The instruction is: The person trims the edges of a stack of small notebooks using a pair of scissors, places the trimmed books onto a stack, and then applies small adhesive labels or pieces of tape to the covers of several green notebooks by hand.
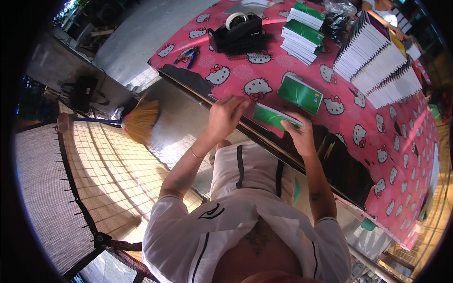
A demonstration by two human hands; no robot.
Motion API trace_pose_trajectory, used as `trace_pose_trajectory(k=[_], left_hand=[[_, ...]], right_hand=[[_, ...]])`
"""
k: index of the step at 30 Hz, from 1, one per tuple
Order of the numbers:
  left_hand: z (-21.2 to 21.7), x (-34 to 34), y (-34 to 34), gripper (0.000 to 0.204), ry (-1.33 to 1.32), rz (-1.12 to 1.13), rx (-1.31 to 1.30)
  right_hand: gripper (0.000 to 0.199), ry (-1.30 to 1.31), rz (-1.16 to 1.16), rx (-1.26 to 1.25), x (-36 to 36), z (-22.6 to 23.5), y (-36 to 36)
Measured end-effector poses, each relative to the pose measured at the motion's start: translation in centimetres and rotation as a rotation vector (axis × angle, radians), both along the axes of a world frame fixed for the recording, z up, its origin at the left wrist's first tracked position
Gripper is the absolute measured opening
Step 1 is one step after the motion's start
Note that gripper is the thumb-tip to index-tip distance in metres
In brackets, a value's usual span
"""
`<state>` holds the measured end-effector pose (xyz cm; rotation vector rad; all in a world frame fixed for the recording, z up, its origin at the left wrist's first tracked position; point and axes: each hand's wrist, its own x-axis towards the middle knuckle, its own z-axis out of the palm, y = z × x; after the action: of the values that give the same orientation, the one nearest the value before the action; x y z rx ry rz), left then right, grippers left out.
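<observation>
My right hand (300, 134) grips a small green-covered notebook (275, 116) by its right end, thumb on top, at the near edge of the table. To the left of that notebook, my left hand (227, 116) is raised with its fingers curled and pinched together. Whatever it may hold is too small or hidden to make out. Just beyond the held notebook, another green notebook (300, 95) lies flat on the pink cartoon-print tablecloth (283, 66). Farther back stands a stack of green-covered notebooks (304, 37), their pale page edges facing me.
At the far left of the table sit a black tape dispenser (236, 29), black spiral coils (247, 45) and blue-handled pliers (188, 55). Stacks of spiral-bound books (373, 61) fill the right, near a clear plastic bag (339, 21). Another person (384, 14) is at the back; a broom (140, 121) leans left.
</observation>
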<state>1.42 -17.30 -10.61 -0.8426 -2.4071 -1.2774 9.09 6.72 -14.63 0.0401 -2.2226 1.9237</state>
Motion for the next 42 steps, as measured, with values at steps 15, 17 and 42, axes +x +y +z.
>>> trace_pose_trajectory(k=[15,17,42], left_hand=[[1.0,-3.8,-0.2,0.034,0.137,-0.317,-0.410],[1.0,-2.3,1.0,0.044,0.388,-0.169,-0.466],[-8.9,2.6,2.9,0.090,0.591,-0.001,-0.589]], right_hand=[[0.025,-0.053,0.020,0.017,-0.4,0.7,-0.6],[0.025,-0.047,0.026,-0.013,-0.2,0.6,-0.6],[0.026,0.060,0.043,0.022,-1.1,0.1,-0.3]])
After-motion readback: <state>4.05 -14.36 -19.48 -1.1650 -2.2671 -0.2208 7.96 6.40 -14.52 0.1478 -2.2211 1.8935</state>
